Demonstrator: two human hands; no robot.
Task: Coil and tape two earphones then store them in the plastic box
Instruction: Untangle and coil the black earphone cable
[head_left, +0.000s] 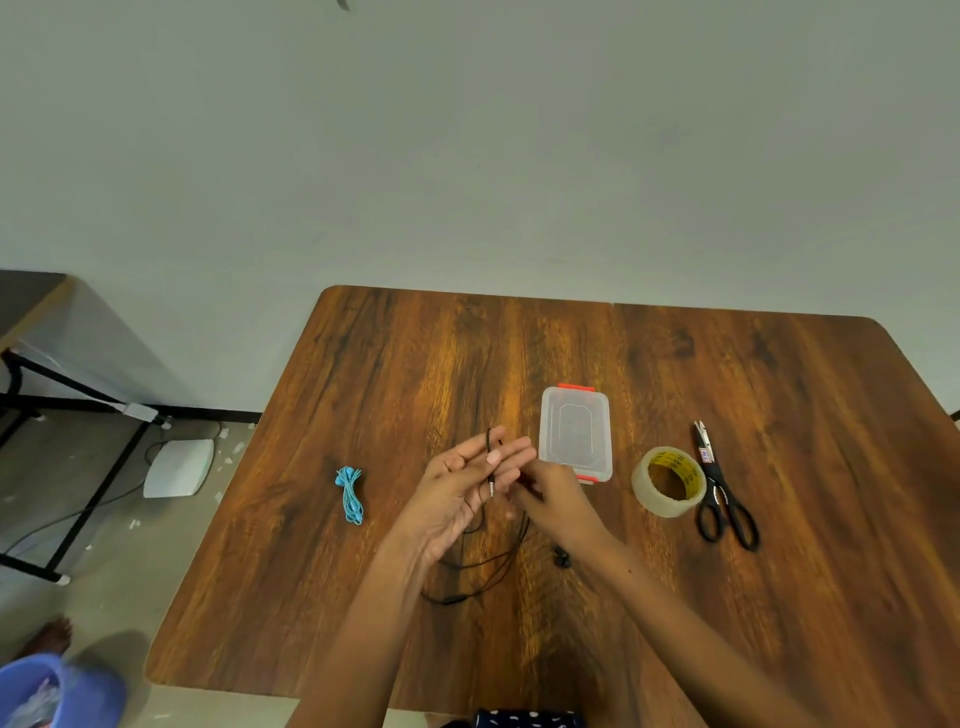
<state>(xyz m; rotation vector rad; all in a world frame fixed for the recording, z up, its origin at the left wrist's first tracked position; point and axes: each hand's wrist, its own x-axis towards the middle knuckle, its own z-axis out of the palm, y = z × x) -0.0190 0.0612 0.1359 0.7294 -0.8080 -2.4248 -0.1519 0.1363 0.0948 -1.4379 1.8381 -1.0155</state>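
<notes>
Count on the wooden surface (675, 374): 2 earphones, 1 plastic box, 1 tape roll, 1 pair of scissors.

Blue earphone (350, 493): already bundled into a tight coil, lying alone on the left part of the surface, well apart from both hands.

Black earphone (488, 566): uncoiled. Its cable trails in loose loops on the surface below the hands; the buds lie just beside the right forearm. The plug end hangs at the left palm.

Left hand (462, 491): palm turned up, fingers straight and spread slightly, with a turn of black cable passing over them near the tips.

Right hand (550, 493): fingers curled narrow and pinching the black cable just beside the left fingers; the fingertips themselves are hidden behind the hand.

Plastic box (574, 432): clear, lid on, red clips at both short ends, just beyond the right hand.

Tape roll (668, 481): clear packing tape, lying flat to the right of the box. Scissors (724, 488): black handles, blades closed, touching or just beside the roll's right edge.
</notes>
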